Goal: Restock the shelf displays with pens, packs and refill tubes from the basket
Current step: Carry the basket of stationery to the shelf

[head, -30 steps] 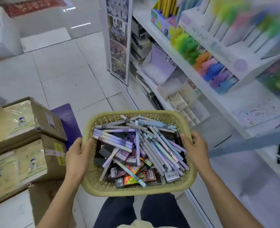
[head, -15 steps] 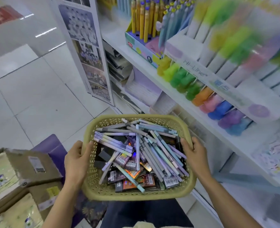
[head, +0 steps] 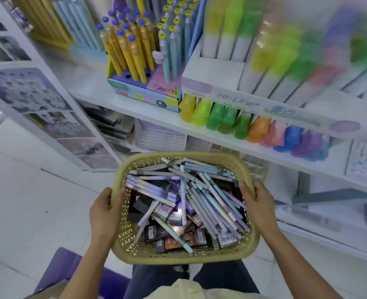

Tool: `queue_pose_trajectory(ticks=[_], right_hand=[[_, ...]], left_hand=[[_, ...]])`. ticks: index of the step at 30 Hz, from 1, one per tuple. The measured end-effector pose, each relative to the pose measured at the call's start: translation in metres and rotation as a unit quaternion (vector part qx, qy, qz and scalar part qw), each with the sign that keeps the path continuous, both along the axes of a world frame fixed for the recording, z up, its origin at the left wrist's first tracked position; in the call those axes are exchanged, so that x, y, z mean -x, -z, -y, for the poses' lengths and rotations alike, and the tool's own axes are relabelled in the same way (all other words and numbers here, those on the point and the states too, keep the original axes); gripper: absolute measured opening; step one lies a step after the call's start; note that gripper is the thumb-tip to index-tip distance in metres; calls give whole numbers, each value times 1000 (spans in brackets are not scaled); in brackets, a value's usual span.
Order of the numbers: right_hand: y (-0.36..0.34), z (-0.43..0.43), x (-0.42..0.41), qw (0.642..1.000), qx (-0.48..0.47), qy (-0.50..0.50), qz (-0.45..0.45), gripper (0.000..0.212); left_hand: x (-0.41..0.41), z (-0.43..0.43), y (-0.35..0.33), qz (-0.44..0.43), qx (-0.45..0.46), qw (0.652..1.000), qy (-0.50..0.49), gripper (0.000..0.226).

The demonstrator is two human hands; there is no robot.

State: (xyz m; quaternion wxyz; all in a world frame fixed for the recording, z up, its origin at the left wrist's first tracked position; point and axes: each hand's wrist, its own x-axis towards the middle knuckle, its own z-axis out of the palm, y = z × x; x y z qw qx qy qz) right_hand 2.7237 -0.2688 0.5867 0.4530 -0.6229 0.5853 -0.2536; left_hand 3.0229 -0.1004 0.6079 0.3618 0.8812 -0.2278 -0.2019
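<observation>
We're holding one basket [head: 178, 258] in two grips: left grip [head: 105, 212] curling over its left rim, right grip [head: 258, 203] over its right. Pens [head: 212, 199] and packs [head: 156, 231] are lying inside it, too tangled to count, with the shelf [head: 87, 85] just beyond.

A panel of photo prints [head: 48, 117] is mounted on the left end of the shelf [head: 81, 83]. A purple mat [head: 70, 268] is laid on the white tiled floor [head: 27, 201], at its near edge.

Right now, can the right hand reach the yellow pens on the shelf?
Probably not yet: the right hand grips the basket, so it is busy; nothing stands between it and the yellow pens.
</observation>
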Motion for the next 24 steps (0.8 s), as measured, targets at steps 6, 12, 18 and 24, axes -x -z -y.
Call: queue_pose_trajectory(ticks=[6,12,18,24], right_hand=[[11,-55,-18,990,-8,142,-8,29],[31,-89,0,978,-24,207,-5,30],[53,-102,43,975,-44,219,-6,28],[102,-109,73,970,-68,231,-24,32]], left_hand=[[-53,26,16,-20,-14,991,135,34],[-44,36,43,-36,-26,979,200,34],[-2,28,71,-48,-53,975,208,39],[29,27,120,-49,-74,973,214,41]])
